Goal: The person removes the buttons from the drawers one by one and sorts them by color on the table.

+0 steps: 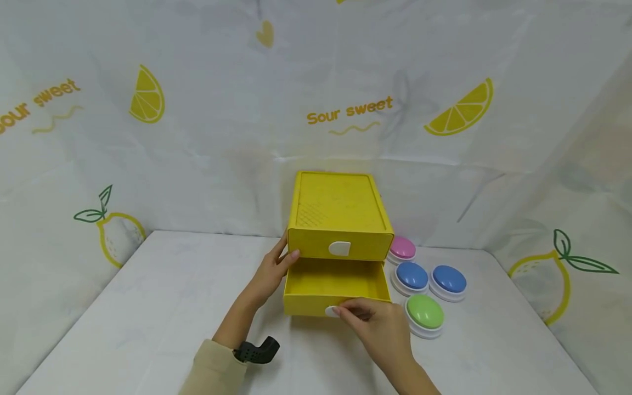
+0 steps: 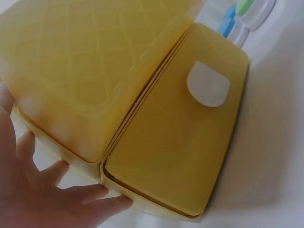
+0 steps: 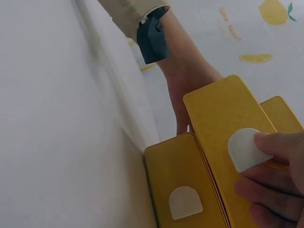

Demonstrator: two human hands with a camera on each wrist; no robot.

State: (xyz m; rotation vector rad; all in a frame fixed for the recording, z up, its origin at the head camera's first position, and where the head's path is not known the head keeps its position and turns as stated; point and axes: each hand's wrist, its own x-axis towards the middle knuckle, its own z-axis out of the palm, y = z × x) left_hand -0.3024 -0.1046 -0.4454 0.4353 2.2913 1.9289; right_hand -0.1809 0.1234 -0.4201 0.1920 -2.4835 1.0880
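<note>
A yellow drawer cabinet (image 1: 340, 203) stands against the back sheet. Its middle drawer (image 1: 338, 280) is pulled out, and the visible inside holds nothing. My right hand (image 1: 380, 329) pinches that drawer's white tab handle (image 3: 247, 149), thumb on its face. In the head view my left hand (image 1: 271, 274) rests against the cabinet's left side. The left wrist view shows its fingers (image 2: 85, 194) spread, fingertips along the cabinet's edge. The top drawer (image 1: 316, 243) is closed, with its own white tab (image 1: 339, 248). Below, the closed bottom drawer (image 3: 173, 161) appears in both wrist views.
Several round push buttons stand right of the cabinet: pink (image 1: 402, 248), two blue ones (image 1: 412, 275) and green (image 1: 425, 311), the green one near my right hand. A white cloth covers the table (image 1: 148, 318). A lemon-print sheet (image 1: 222, 109) hangs behind.
</note>
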